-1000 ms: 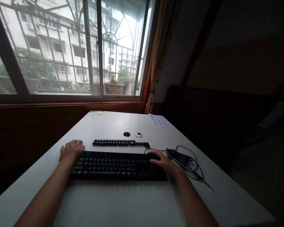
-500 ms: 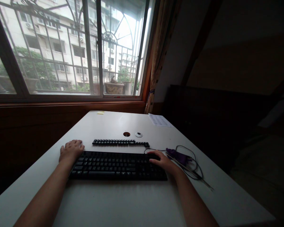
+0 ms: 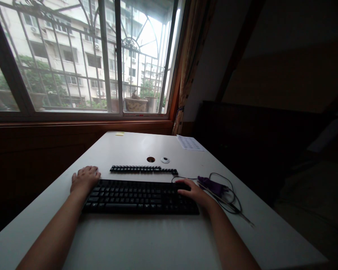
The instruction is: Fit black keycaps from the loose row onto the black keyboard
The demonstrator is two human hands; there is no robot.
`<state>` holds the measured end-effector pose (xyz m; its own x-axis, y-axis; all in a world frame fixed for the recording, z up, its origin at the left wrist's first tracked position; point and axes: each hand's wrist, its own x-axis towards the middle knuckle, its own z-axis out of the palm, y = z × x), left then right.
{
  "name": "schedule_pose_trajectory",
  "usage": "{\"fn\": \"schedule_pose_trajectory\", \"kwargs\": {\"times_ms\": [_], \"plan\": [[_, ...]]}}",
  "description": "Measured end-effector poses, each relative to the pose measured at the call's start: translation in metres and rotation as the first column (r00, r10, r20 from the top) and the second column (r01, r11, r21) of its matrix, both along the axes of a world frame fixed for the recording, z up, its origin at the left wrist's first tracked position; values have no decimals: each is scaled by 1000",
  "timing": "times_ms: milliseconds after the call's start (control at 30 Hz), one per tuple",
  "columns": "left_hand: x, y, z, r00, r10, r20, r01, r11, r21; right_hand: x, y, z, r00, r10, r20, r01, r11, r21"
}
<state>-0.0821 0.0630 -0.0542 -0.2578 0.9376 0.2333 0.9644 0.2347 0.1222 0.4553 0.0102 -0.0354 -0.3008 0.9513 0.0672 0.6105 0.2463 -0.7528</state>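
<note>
A black keyboard (image 3: 141, 198) lies flat on the white table in front of me. My left hand (image 3: 85, 177) rests palm down at its upper left corner, fingers spread on the table and nothing held in them. At the right end, my right hand (image 3: 192, 190) lies over the number-pad side, with the thumb on the keys and the fingers stretched toward the far edge. Its palm is hidden. Behind the keyboard, black keycaps (image 3: 141, 169) sit lined up in a long row, apart from both hands.
Right of my right hand lie a purple cloth (image 3: 213, 186), a looped black cable (image 3: 239, 205) and a thin pointed tool (image 3: 246, 219). Farther back are a round hole (image 3: 150, 159), a white ring-shaped cap (image 3: 165, 160), a printed sheet (image 3: 190, 143) and yellow notes (image 3: 119, 134).
</note>
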Motion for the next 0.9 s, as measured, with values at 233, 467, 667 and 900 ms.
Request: {"fn": "schedule_pose_trajectory", "kwargs": {"times_ms": [233, 467, 667, 900], "plan": [[1, -1, 2, 1000, 8, -7, -8, 1000, -18, -1, -1, 2, 1000, -4, 3, 4, 1000, 4], [3, -2, 5, 1000, 3, 1, -3, 1000, -15, -2, -2, 2, 1000, -3, 9, 3, 1000, 6], [1, -1, 2, 1000, 5, 7, -5, 1000, -7, -2, -3, 5, 1000, 1, 8, -1, 1000, -4], [1, -1, 2, 1000, 5, 17, -5, 1000, -14, -3, -5, 7, 1000, -6, 4, 6, 1000, 2]]}}
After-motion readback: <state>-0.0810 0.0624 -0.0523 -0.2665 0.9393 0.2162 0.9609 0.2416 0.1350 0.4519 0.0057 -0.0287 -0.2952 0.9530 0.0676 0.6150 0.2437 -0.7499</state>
